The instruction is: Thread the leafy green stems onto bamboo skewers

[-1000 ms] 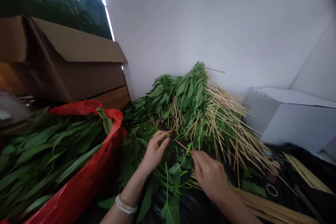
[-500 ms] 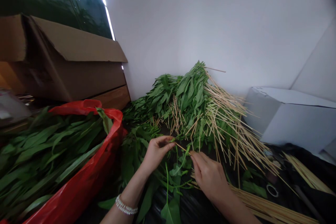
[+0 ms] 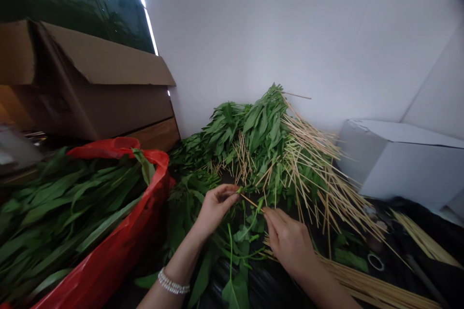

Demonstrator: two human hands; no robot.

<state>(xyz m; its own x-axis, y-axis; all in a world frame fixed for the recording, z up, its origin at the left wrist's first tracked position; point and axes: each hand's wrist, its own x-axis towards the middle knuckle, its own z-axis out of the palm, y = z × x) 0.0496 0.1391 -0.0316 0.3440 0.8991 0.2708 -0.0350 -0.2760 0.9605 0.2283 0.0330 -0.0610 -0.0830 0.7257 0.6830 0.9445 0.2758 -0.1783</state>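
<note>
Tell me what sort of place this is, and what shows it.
Probably a makeshift indoor workspace, whether home or storeroom I can't tell: leafy greens lie heaped with thin sticks before a pale wall, near a red plastic bag holding more.

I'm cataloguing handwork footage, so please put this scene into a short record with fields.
Left hand: pinching a green stem at the stick's far end
Right hand: gripping a thin stick
Left wrist: white beaded bracelet
Beyond hands: leafy greens piled with many sticks
Left side: red bag holding leaves; open cardboard box behind
Right side: white box
</note>
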